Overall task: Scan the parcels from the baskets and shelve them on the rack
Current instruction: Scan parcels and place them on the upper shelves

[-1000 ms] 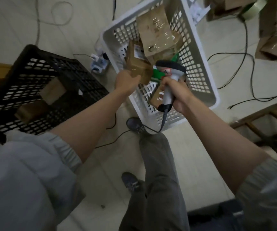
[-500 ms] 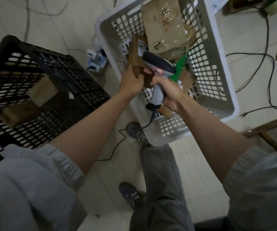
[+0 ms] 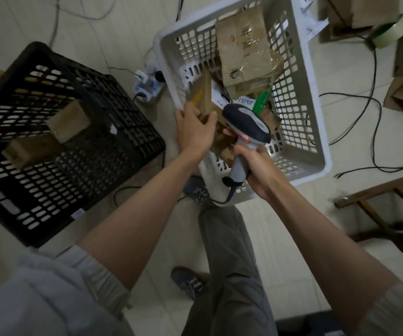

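- Gripping a small brown cardboard parcel [image 3: 204, 103], the left hand [image 3: 193, 128] should tilt its white label up.
- Right hand [image 3: 252, 163] clutches the grey handheld barcode scanner [image 3: 246, 124]; aim squarely.

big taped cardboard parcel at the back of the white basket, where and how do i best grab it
Probably by its two long side edges, coming from above. The big parcel lies flat on top of the pile in the white basket, broad face up, both long edges exposed.

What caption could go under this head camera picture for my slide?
Left hand grips a small cardboard parcel above the white basket while the right hand aims the scanner.
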Motion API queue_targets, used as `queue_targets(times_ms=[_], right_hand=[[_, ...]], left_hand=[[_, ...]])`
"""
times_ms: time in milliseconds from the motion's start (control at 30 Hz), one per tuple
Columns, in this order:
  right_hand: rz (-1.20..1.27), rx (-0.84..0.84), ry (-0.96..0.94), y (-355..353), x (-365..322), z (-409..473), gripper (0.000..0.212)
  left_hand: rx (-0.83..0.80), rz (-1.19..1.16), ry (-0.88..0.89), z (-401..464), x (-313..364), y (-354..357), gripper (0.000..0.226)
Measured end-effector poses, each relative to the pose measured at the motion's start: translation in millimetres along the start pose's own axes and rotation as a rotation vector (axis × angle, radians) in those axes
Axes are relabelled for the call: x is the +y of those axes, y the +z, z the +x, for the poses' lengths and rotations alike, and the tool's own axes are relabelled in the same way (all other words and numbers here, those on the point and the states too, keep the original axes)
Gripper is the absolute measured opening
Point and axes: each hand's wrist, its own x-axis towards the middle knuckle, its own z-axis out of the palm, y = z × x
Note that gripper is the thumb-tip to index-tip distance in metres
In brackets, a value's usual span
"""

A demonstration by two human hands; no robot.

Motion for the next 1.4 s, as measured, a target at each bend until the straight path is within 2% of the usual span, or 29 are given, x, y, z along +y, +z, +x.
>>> queue_targets(times_ms=[67, 167, 300, 400, 533, 667, 867, 933, 1033, 1167, 1200, 1267, 1400], right_hand=[[-0.032, -0.010, 0.016, -2, -3, -27, 0.046], [-0.105, 0.030, 0.058, -5, -4, -65, 0.037], [-0.157, 0.005, 0.077, 4, -15, -123, 0.047], [-0.181, -0.025, 0.035, 23, -34, -170, 0.034], [-0.185, -0.081, 0.002, 57, -65, -230, 0.027], [-0.248, -0.213, -0.030, 104, -92, -301, 0.029], [-0.514, -0.476, -0.129, 177, -96, -411, 0.031], [-0.568, -0.547, -0.153, 201, -89, -452, 0.030], [-0.696, -0.671, -0.195, 237, -69, -508, 0.030], [-0.876, -0.859, -0.210, 285, -44, -578, 0.011], [-0.917, -0.897, -0.214, 295, -39, -594, 0.013], [-0.965, -0.999, -0.241, 314, -29, -624, 0.031], [-1.055, -1.122, -0.329, 346, -18, -672, 0.028]], left_hand=[[0.031, 0.004, -0.037, -16, 2, -11, 0.030], [0.018, -0.013, -0.138, -41, 3, -31, 0.027], [-0.034, -0.134, -0.259, -83, 7, -77, 0.034], [-0.060, -0.194, -0.263, -123, 10, -124, 0.046], [-0.011, -0.304, -0.237, -181, 7, -195, 0.037], [0.096, -0.475, -0.246, -259, -13, -271, 0.034], [0.234, -0.802, -0.252, -406, -80, -358, 0.028], [0.263, -0.898, -0.256, -462, -107, -375, 0.028], [0.334, -0.999, -0.269, -537, -146, -392, 0.040], [0.509, -1.128, -0.257, -619, -179, -413, 0.046], [0.555, -1.149, -0.249, -638, -185, -418, 0.048], [0.640, -1.186, -0.223, -673, -197, -427, 0.055], [0.825, -1.252, -0.190, -722, -211, -441, 0.062]])
